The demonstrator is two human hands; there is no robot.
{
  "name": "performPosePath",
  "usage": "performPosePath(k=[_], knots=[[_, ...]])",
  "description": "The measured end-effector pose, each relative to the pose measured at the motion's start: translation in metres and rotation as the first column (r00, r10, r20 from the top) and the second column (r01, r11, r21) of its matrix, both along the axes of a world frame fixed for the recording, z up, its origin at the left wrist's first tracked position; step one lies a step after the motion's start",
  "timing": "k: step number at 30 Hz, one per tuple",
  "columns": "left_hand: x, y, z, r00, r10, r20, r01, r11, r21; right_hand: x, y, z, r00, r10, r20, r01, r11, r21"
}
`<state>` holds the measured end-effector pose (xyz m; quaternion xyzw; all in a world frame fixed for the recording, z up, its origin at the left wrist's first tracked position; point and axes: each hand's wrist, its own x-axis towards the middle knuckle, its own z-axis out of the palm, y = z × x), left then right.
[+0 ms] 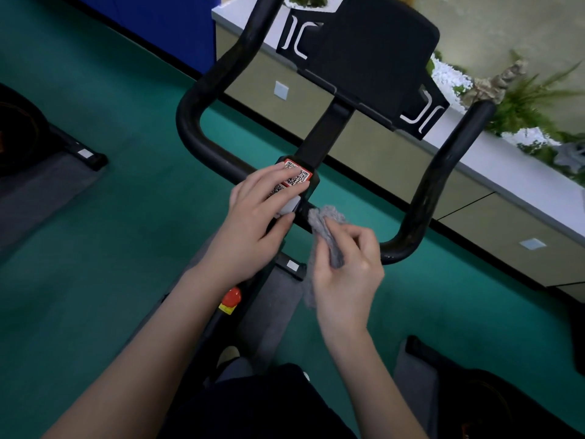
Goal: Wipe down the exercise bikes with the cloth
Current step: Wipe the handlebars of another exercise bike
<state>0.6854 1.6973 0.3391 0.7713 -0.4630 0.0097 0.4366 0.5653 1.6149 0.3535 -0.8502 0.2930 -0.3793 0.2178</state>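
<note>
A black exercise bike handlebar (202, 144) curves in a U shape in front of me, with a black console (373, 55) above its stem. My left hand (256, 217) grips the handlebar's centre clamp, partly covering the red QR-code stickers (299, 174). My right hand (348, 274) pinches a crumpled grey cloth (329, 223) and presses it against the crossbar just right of the clamp. A red knob (231, 296) sits on the frame below my left forearm.
Green floor (126, 217) surrounds the bike. Another bike's base (72, 150) stands at the left, and a further dark machine (474, 384) at the lower right. A low beige cabinet (474, 201) with plants (525, 99) on top runs along the right.
</note>
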Motion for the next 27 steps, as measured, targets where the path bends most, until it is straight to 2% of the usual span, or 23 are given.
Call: performPosePath(k=[4, 10, 15, 20, 23, 27], knots=[[0.000, 0.000, 0.000, 1.000, -0.003, -0.006, 0.003, 1.000, -0.007, 0.005, 0.007, -0.009, 0.993, -0.091, 0.081, 0.092, 0.996, 0.000], [0.007, 0.001, 0.000, 0.995, -0.063, -0.079, 0.059, 0.997, -0.046, 0.029, 0.021, -0.014, 0.985, -0.071, 0.155, 0.067, 0.997, 0.026], [0.005, 0.001, 0.003, 0.989, -0.056, -0.139, 0.048, 0.997, -0.063, 0.012, 0.018, -0.020, 0.991, -0.037, 0.132, 0.042, 0.998, -0.038], [0.003, 0.002, 0.000, 0.988, -0.046, -0.144, 0.038, 0.997, -0.061, -0.030, -0.002, -0.022, 0.975, -0.130, 0.182, 0.149, 0.985, -0.093], [0.001, 0.001, 0.000, 0.988, -0.041, -0.147, 0.031, 0.997, -0.070, -0.034, -0.009, -0.022, 0.956, -0.200, 0.215, 0.220, 0.973, -0.071], [0.000, 0.001, 0.001, 0.991, -0.031, -0.127, 0.023, 0.998, -0.067, -0.024, 0.004, -0.026, 0.962, -0.181, 0.205, 0.189, 0.982, -0.022]])
